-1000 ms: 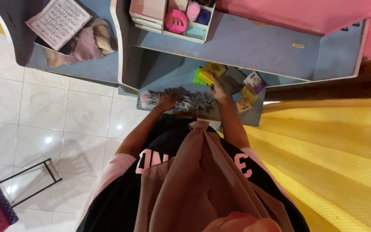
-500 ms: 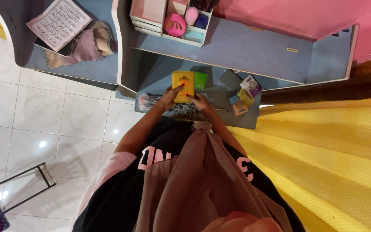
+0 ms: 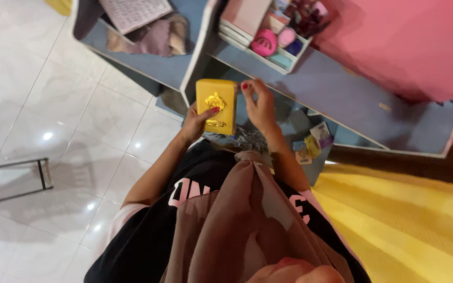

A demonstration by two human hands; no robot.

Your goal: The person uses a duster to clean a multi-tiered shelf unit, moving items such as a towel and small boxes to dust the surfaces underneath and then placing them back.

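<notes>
The left hand [image 3: 194,121] grips a yellow box [image 3: 216,106] with a gold emblem on its face, thumb pressed on the front, holding it up above the lower shelf [image 3: 318,166]. The right hand [image 3: 260,105] hovers just beside the box's right edge — fingers pinched together, empty as far as can be seen. Under the hands a grey feather duster [image 3: 245,140] lies on the shelf, near small colourful packets [image 3: 313,145]. Higher up, a tray [image 3: 289,64] holds a pink round container [image 3: 264,43].
</notes>
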